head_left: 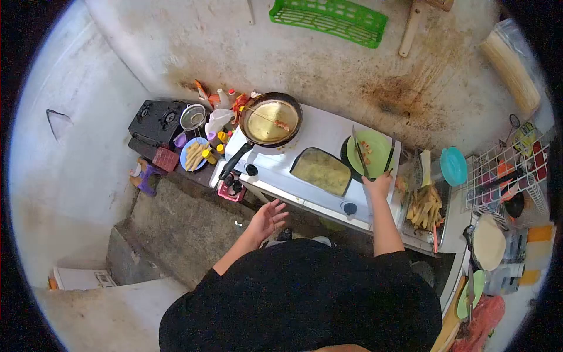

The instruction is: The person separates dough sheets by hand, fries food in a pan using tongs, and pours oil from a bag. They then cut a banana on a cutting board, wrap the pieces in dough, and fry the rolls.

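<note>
My left hand [268, 219] hangs in front of the stove's front edge, its fingers apart and nothing in it. At the right end of the white stove [319, 132], my right hand [378, 183] is closed at the near rim of a green plate [377, 148], by the lower end of a dark utensil [359, 154]. Small orange-brown pieces lie on the plate. Left of it, a dark pan [271, 119] with oil stands on the stove, and a thin stick with a browned piece lies in it.
A blue plate [190, 162] of pale sticks and several bottles stand left of the stove. On the right are a tray of yellowish sticks [424, 208], a turquoise bowl [453, 166] and a white wire rack [487, 176]. A green basket [328, 17] hangs on the wall.
</note>
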Demonstrator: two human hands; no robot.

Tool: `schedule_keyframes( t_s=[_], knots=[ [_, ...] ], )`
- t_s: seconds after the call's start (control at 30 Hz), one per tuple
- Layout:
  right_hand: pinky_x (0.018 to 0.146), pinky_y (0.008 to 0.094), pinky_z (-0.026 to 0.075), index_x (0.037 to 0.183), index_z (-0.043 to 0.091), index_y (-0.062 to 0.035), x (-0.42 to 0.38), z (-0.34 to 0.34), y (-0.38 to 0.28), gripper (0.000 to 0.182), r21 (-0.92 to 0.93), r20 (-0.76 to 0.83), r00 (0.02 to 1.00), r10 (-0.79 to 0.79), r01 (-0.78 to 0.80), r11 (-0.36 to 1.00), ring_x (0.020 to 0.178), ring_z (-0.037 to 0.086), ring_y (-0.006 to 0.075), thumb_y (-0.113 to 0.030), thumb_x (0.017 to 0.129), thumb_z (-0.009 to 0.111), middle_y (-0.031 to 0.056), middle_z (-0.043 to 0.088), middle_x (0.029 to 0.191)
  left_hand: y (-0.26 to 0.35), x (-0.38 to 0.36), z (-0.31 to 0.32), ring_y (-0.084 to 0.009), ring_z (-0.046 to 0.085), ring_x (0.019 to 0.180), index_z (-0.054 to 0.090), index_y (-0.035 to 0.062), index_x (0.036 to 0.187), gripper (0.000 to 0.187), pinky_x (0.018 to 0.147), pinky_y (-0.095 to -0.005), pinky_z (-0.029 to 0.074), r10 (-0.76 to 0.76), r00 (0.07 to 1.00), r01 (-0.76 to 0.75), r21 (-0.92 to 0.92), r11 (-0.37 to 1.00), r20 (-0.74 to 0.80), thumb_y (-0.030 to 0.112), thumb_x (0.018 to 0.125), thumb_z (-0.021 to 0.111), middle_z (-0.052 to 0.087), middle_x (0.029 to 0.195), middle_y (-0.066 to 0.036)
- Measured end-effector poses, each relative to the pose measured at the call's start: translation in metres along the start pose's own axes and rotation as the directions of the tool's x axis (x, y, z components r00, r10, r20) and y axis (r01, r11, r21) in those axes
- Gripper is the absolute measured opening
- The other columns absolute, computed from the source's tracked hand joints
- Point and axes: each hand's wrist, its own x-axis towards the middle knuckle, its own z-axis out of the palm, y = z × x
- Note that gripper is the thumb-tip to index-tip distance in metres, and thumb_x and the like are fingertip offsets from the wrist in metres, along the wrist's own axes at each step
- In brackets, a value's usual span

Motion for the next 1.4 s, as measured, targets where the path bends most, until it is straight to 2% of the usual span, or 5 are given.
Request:
schedule_keyframes(
  t_s=[0.3, 0.4, 0.53, 1.0, 1.4],
  knots=[
    [0.094, 0.0394, 0.034, 0.12, 0.036, 0.0044, -0.02, 0.0, 0.031, 0.077, 0.159, -0.29, 0.95, -0.116, 0.167, 0.973, 0.109, 0.041, 0.0365, -0.026, 0.06, 0.074, 0.0235, 0.039, 0.118, 0.01, 0.005, -0.012, -0.0238, 0.049, 0.105, 0.038, 0.0145, 0.125, 0.041, 0.084, -0.0379, 0.041, -0.02, 1.0, 0.02, -0.008, 1.0, 0.012, 0.036, 0.09, 0.034, 0.044, 0.126, -0.003],
    [0.093, 0.0391, 0.034, 0.116, 0.043, 0.0024, -0.028, -0.011, 0.04, 0.067, 0.298, -0.205, 0.969, -0.14, 0.198, 0.934, 0.108, 0.043, 0.0357, -0.024, 0.062, 0.074, 0.0206, 0.045, 0.115, 0.015, 0.01, -0.009, -0.0236, 0.051, 0.102, 0.041, 0.0133, 0.12, 0.039, 0.082, -0.0385, 0.04, -0.019, 1.0, 0.019, 0.007, 1.0, 0.015, 0.036, 0.089, 0.036, 0.048, 0.122, -0.003],
    [0.084, 0.0353, 0.041, 0.105, 0.054, 0.0001, -0.045, -0.02, 0.039, 0.05, 0.164, -0.456, 0.847, -0.272, 0.38, 0.91, 0.095, 0.053, 0.0303, -0.018, 0.063, 0.073, 0.0166, 0.056, 0.1, 0.019, 0.022, -0.004, -0.0235, 0.051, 0.102, 0.042, 0.014, 0.121, 0.039, 0.083, -0.0388, 0.039, -0.058, 0.998, 0.058, 0.029, 0.998, 0.017, 0.036, 0.089, 0.037, 0.048, 0.121, -0.003],
    [0.076, 0.0315, 0.045, 0.102, 0.056, 0.0041, -0.071, -0.034, 0.043, 0.05, 0.404, -0.358, 0.933, 0.035, 0.121, 0.907, 0.085, 0.058, 0.0237, -0.02, 0.063, 0.075, 0.0159, 0.059, 0.097, 0.033, 0.041, 0.0, -0.0242, 0.05, 0.104, 0.037, 0.0126, 0.126, 0.042, 0.085, -0.039, 0.041, -0.112, 0.985, 0.105, 0.056, 0.993, 0.129, 0.037, 0.091, 0.032, 0.044, 0.126, -0.005],
    [0.057, 0.0242, 0.047, 0.105, 0.048, 0.0113, -0.05, 0.009, 0.018, 0.052, 0.848, -0.199, 0.963, 0.184, 0.074, 0.525, 0.066, 0.057, 0.014, -0.013, 0.068, 0.074, 0.0126, 0.058, 0.09, 0.063, 0.022, -0.033, -0.0235, 0.049, 0.106, 0.038, 0.0149, 0.125, 0.042, 0.086, -0.0385, 0.037, -0.045, 0.999, 0.045, 0.005, 0.999, 0.024, 0.036, 0.089, 0.035, 0.046, 0.125, -0.004]
  ],
)
